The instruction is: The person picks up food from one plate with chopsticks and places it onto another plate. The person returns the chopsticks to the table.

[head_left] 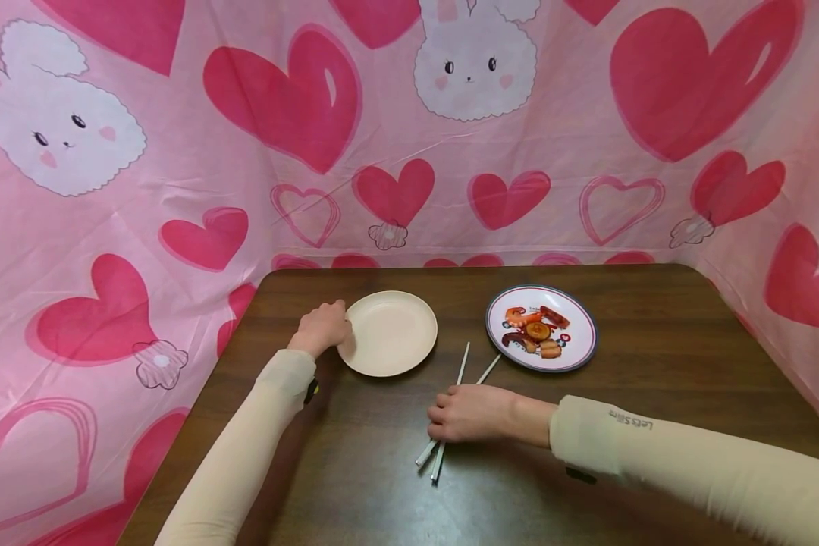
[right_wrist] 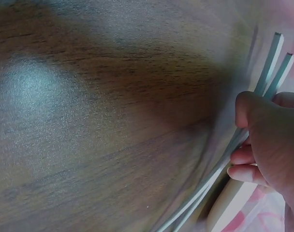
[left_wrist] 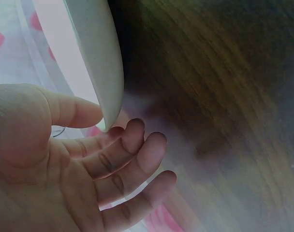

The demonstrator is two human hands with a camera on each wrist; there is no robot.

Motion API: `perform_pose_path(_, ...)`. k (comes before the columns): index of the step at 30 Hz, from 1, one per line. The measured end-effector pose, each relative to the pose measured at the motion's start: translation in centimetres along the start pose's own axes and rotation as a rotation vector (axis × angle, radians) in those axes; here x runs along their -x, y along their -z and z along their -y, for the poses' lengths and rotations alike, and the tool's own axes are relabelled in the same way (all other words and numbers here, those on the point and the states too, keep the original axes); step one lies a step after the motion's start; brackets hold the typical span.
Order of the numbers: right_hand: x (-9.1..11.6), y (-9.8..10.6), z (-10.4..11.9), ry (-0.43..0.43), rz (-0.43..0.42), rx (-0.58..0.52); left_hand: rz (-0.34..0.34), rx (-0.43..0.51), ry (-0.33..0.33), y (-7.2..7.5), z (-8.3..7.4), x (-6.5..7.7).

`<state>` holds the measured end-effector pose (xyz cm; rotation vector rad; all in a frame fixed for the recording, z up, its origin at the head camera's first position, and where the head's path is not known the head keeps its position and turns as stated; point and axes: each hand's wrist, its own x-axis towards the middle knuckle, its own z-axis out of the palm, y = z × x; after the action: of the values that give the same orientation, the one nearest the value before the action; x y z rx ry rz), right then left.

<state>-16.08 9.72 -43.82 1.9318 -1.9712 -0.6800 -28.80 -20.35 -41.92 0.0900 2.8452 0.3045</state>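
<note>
At the rim of a cream plate [head_left: 389, 334], my left hand [head_left: 324, 328] pinches the left edge. In the left wrist view the thumb lies against the rim of that plate [left_wrist: 106, 63], with the other fingers loosely bent beside it. My right hand [head_left: 474, 414] grips a pair of pale chopsticks [head_left: 437, 465] low over the table, right of and nearer than the cream plate. Their ends stick out on both sides of the fist, and in the right wrist view the chopsticks [right_wrist: 270, 65] cross at a narrow angle. The palm hides their middle.
A white plate with a dark blue rim [head_left: 587, 307] stands at the back right, bearing several food pieces, among them a shrimp [head_left: 517, 315] and a round brown slice [head_left: 538, 331]. Under everything is a brown wooden table [head_left: 355, 470]. Pink heart-patterned cloth [head_left: 389, 129] hangs behind and at both sides.
</note>
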Motion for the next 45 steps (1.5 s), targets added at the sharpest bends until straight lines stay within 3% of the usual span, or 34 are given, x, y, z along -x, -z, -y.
perform_pose_path(21, 0.3, 1.1, -0.1, 0.011, -0.128, -0.004, -0.013, 0.011, -0.006, -0.1, 0.3, -0.1)
perform_pose_path(30, 1.1, 1.7, -0.5, -0.066, -0.182, -0.026, -0.015, 0.018, -0.013, -0.2, 0.6, -0.2)
perform_pose_path(38, 2.7, 2.4, -1.8, -0.199, -0.399, -0.131, -0.012, 0.021, -0.008, -0.1, 0.5, 0.0)
perform_pose_path(45, 4.1, 3.0, -3.0, -0.349, -0.594, -0.440, -0.016, 0.008, -0.005, 0.0, 0.5, 0.0)
